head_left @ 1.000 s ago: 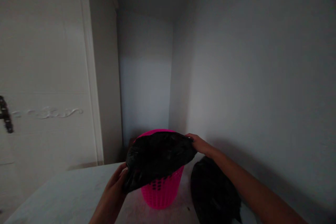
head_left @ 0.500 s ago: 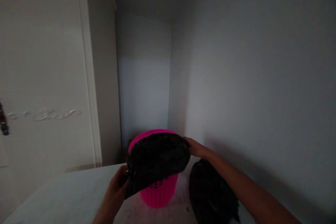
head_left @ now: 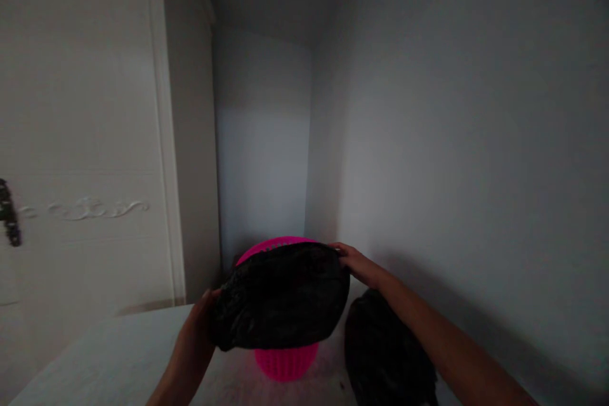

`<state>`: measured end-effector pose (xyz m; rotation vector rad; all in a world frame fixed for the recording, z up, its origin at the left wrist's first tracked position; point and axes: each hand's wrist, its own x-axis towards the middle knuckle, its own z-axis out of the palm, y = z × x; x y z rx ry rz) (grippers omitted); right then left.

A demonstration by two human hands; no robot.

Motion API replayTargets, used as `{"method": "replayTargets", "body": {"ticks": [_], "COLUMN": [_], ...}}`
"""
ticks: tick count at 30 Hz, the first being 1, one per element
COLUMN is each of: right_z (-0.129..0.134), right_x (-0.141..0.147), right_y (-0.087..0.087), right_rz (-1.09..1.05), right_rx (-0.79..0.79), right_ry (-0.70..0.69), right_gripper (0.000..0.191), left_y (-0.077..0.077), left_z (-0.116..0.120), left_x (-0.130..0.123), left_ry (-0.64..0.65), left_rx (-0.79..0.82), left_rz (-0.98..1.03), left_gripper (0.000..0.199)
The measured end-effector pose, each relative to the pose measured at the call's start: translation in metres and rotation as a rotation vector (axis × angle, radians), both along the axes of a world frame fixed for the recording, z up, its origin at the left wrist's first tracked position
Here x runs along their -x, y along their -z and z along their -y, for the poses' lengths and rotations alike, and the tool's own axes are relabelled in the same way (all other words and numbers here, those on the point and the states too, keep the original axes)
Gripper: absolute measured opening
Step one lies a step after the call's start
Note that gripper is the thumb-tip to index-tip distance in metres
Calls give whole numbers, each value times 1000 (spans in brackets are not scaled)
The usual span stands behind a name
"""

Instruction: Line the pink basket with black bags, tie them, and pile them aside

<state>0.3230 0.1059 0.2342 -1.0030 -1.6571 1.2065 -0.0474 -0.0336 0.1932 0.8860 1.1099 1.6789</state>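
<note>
A black plastic bag (head_left: 285,298) is stretched between my two hands, in front of a bright pink basket (head_left: 286,363) that stands on the white surface. My left hand (head_left: 197,323) grips the bag's left end, its fingers partly hidden. At the upper right edge of the bag, my right hand (head_left: 353,260) pinches it. The bag covers the middle of the basket; the basket's back rim and lower part show. A second black bag (head_left: 387,355) lies to the right, beneath my right forearm.
The white surface (head_left: 118,355) extends to the left and front. Behind it at left stands a white cabinet (head_left: 95,108) with a dark handle (head_left: 9,212). A pale wall (head_left: 451,139) rises on the right. A small dark speck lies near the second bag.
The held bag has widened and turned more level, covering more of the basket's lower part. My left hand has moved left and slightly up with its end. My right hand has shifted slightly.
</note>
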Motion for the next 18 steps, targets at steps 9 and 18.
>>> {"method": "replayTargets", "body": {"ticks": [9,18], "right_z": [-17,-36], "right_x": [30,55], "right_y": [-2,11], "right_rz": [-201,-202], "right_rx": [49,45], "right_ry": [119,182], "right_gripper": [36,17], "left_y": [-48,-39], "left_z": [-11,-27], "left_x": [-14,18], "left_ry": [18,-84], "left_rx": [-37,-51], "left_rz": [-51,-237], "left_gripper": [71,57]}}
